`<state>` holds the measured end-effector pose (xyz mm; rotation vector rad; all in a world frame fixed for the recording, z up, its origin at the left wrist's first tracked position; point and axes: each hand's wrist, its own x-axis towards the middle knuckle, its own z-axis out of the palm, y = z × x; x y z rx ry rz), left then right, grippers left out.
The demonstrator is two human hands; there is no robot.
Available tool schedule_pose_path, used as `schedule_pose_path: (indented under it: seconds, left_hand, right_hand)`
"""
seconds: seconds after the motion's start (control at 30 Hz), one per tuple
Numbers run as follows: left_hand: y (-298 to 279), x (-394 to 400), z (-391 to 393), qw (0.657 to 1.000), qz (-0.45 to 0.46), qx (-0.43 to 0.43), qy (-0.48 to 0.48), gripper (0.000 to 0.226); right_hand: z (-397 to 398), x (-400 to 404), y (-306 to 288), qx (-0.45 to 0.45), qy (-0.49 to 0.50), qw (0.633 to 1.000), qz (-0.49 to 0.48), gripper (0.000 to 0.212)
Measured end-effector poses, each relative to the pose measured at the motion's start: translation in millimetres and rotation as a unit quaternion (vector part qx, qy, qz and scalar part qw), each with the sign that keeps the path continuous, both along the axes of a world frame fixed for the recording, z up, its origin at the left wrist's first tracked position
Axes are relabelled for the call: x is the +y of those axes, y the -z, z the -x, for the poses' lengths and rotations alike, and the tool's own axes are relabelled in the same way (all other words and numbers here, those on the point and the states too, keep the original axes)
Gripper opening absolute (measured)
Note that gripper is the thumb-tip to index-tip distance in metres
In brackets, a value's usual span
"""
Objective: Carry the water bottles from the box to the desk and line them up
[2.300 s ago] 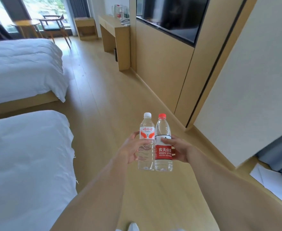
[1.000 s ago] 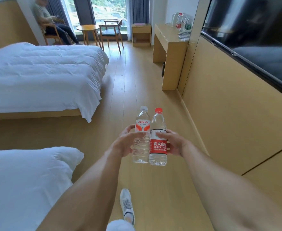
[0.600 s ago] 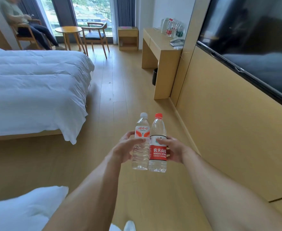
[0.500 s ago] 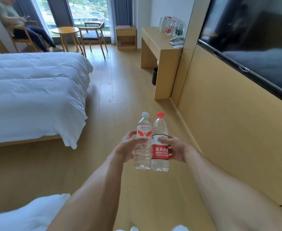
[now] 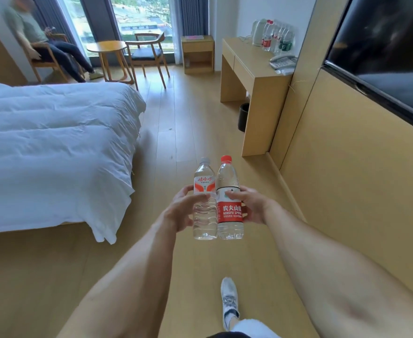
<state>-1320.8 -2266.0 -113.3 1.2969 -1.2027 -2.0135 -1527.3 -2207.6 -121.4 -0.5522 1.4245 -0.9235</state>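
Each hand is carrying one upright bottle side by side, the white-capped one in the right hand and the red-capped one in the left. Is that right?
Not quite: the hands are swapped. The head view shows the left hand gripping the white-capped bottle and the right hand gripping the red-capped bottle. Both are upright, side by side.

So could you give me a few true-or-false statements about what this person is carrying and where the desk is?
1. The left hand grips a white-capped bottle. True.
2. The right hand holds a green-labelled bottle. False: it grips a red-capped bottle with a red label.
3. The two carried bottles are upright, side by side. True.
4. The desk holds no bottles. False: a row of bottles stands at its far end beside a kettle.
5. A telephone sits on the desk. True.
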Motion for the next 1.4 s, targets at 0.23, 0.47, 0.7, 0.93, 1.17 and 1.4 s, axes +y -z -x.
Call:
schedule_pose_path:
  seconds: [0.23,0.47,0.7,0.93,1.17,1.4]
  left_hand:
    - [-17,-123,41,0.999,0.002,-0.008,-0.043,0.059]
    - [-20,-221,73,0.997,0.002,0.004,-0.079,0.062]
    - [-4,-327,92,0.998,-0.003,-0.007,-0.066,0.066]
    - [17,-472,110,0.999,-0.020,-0.007,-0.029,0.068]
    - [15,-608,121,0.999,-0.031,-0.014,0.006,0.066]
    - [11,-714,146,0.999,-0.020,-0.016,0.033,0.063]
  right_hand:
    - [45,-139,-10,-0.011,-0.050,0.999,-0.002,0.044]
    - [80,-248,-20,0.000,-0.089,0.996,-0.003,0.046]
    - [100,-349,-5,-0.001,-0.080,0.997,-0.013,0.044]
    - [113,-474,3,0.010,-0.047,0.999,-0.023,0.043]
    - [118,-596,-4,0.019,-0.007,0.999,-0.034,0.047]
    - [140,-695,-4,0.005,0.015,1.000,-0.024,0.049]
